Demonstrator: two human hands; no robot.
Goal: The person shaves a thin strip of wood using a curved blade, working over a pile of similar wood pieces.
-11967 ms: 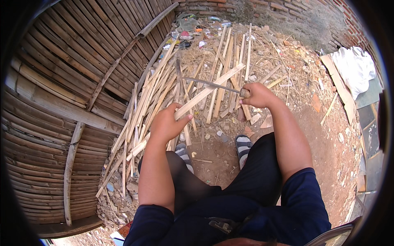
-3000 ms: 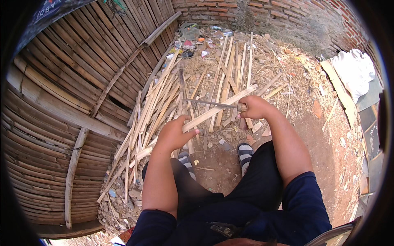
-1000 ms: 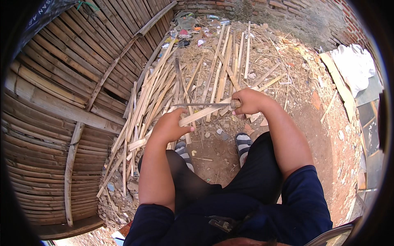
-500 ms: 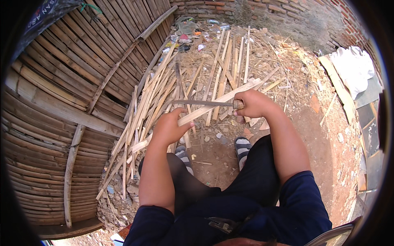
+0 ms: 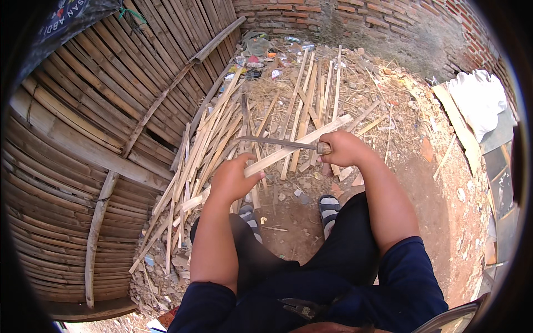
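My R hand, closed tight round the stubby wooden handle of a long, thin, dark metal blade, lays it across a pale, flat wooden strip in mid-air before my bent knees. My L hand has hold of the same strip lower down, thumb and forefinger parted on either side of it; the strip slants from beside my L forearm to a far end just past my R knuckles.

Beyond, more pale, narrow wooden slats lie on rubble-strewn ground, w/ a heap of others along a brown bamboo wall. Light block lettering marks a dark plastic sheet, upper L, partly cut off; the small print on my navy short-sleeved shirt is too tiny to read. A crumpled white cloth sits at far R, nr. a red brick wall.
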